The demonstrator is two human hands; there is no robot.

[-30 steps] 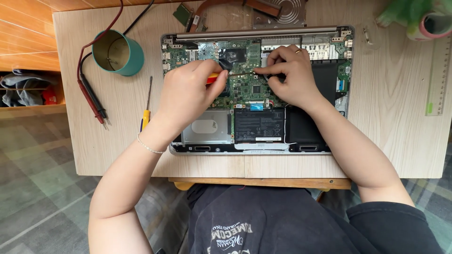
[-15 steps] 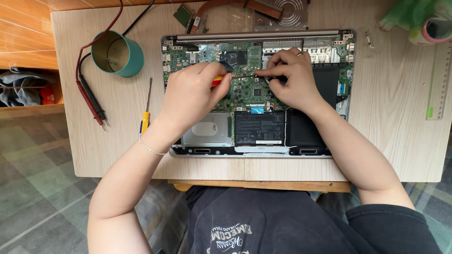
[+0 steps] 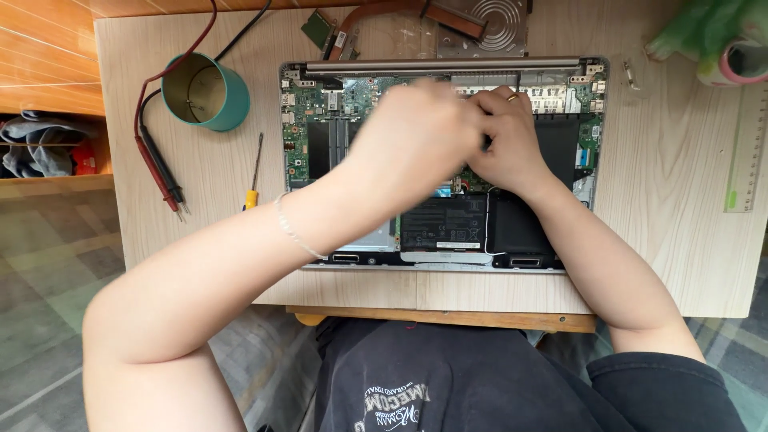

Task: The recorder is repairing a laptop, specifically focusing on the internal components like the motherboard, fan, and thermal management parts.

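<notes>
Both hands: over the middle of the opened laptop (image 3: 320, 152), which lies bottom-up near the far edge of the tabletop (image 3: 672, 232), its board and battery exposed.
Left hand (image 3: 416, 140): blurred, curled over the board's centre; fingers look bunched together, but what they pinch, if anything, I cannot tell.
Right hand (image 3: 512, 144): knuckles up, ring on one finger, fingers (image 3: 492, 104) pressed down close against the left ones, tips hidden.
Contact point: hidden under both hands, somewhere on the green board just above the black battery (image 3: 444, 222).
Risk 1: a slip. My hands crowd one small spot, so if one jerks, a tool or nail could scrape the board or a connector beside it.
Risk 2: battery is touching distance below my wrists; leaning a palm or a metal tip on it could dent it or short something, in my judgement.
Risk 3: ring on the right hand rides just over bare contacts; it could bridge them.
Risk 4: I cannot see the working spot past my own knuckles, so force may go in crooked.
Left side of tabletop: yellow-handled screwdriver (image 3: 253, 176) just beside the laptop, red and black probes (image 3: 160, 172) with leads looping round a teal cup (image 3: 206, 92) near the far left corner; a snagged lead could tip it.
Far edge: loose copper heat pipe with fan (image 3: 448, 16), apart from the laptop.
</notes>
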